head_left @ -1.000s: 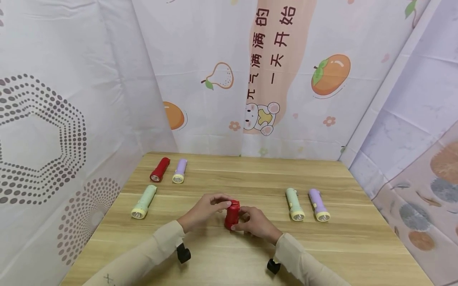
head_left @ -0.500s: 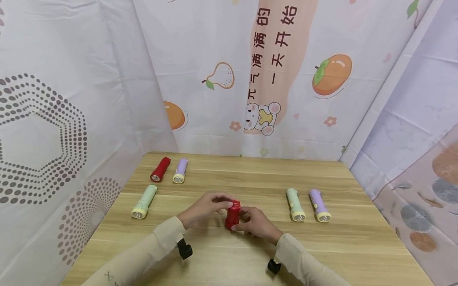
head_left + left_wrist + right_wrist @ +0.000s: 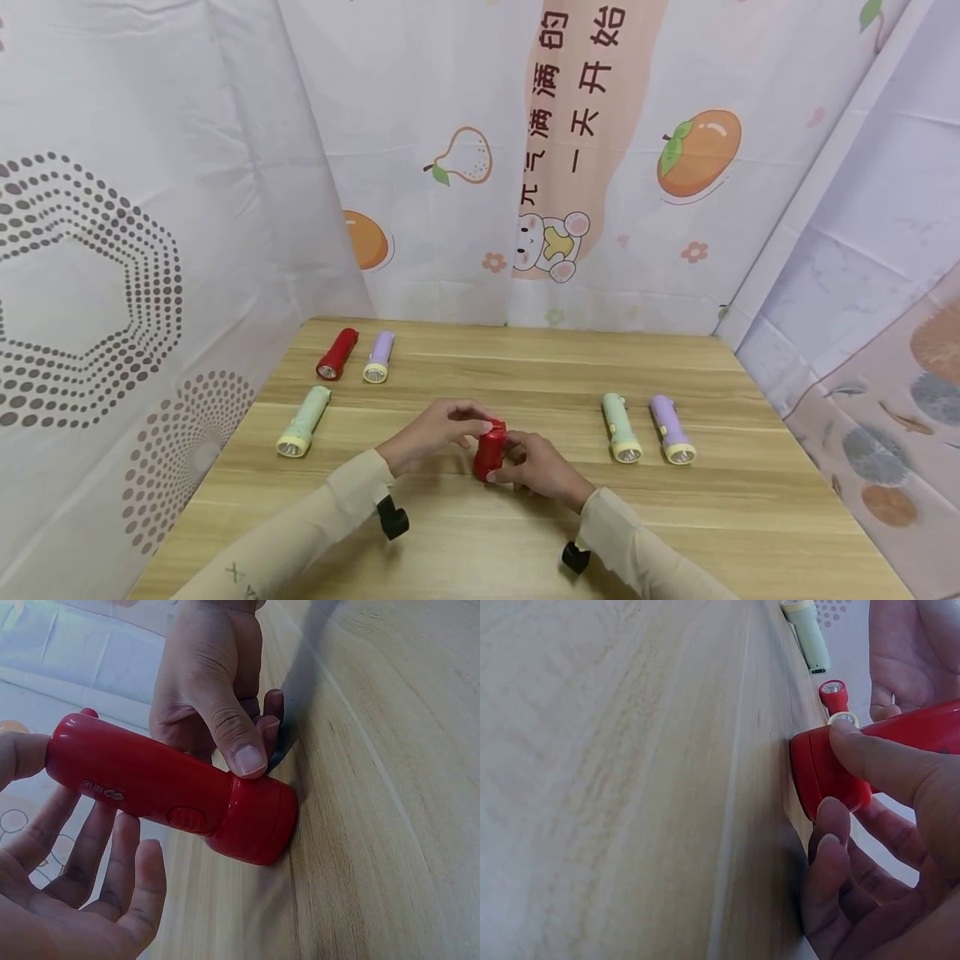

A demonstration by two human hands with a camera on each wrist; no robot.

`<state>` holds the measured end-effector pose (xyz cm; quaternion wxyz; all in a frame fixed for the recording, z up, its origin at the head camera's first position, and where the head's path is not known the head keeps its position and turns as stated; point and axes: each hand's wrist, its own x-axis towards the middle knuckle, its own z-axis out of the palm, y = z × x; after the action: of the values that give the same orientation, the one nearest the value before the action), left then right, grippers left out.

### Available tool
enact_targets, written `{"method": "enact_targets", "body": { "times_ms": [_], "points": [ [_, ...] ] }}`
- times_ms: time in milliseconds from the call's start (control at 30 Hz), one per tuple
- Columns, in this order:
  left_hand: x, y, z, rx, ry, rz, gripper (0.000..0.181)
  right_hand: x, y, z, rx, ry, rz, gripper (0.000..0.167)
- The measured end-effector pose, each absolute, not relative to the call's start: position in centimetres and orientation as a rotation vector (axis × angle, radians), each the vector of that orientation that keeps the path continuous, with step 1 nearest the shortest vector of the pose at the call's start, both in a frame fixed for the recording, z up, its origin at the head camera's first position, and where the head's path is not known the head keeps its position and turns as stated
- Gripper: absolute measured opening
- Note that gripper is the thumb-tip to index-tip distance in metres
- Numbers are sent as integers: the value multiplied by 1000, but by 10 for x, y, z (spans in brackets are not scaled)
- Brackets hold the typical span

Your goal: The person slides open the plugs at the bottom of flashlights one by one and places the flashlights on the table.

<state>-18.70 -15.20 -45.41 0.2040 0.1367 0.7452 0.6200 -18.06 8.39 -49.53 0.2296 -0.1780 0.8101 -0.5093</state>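
A red flashlight [image 3: 490, 452] stands head down on the wooden table, its tail end up and slightly tilted. My left hand [image 3: 437, 435] holds its upper part. In the left wrist view, that hand's thumb touches the tail end while its fingers rest along the body beside the switch. My right hand [image 3: 542, 471] pinches the flashlight's wide head from the other side, its thumb [image 3: 889, 761] across the head's rim. The lens faces the tabletop and is hidden.
On the left lie another red flashlight [image 3: 337, 354], a purple one [image 3: 378, 357] and a green one [image 3: 303, 422]. On the right lie a green flashlight [image 3: 621, 428] and a purple one [image 3: 672, 430]. Printed curtains [image 3: 420, 100] hang behind the table [image 3: 540, 367].
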Motion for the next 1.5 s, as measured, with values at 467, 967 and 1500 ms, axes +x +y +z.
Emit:
{"method": "enact_targets", "body": {
  "times_ms": [467,967,1500],
  "points": [
    [-191,-147,-450,378,2128,1700,21,-181,86,-495,-516,2241,-1405,43],
    [-196,-143,-449,381,2106,1712,19,-181,82,-495,-512,2258,-1410,43],
    [-194,-140,-454,376,2112,1725,24,-181,82,-499,-514,2247,-1418,44]
  ]
}}
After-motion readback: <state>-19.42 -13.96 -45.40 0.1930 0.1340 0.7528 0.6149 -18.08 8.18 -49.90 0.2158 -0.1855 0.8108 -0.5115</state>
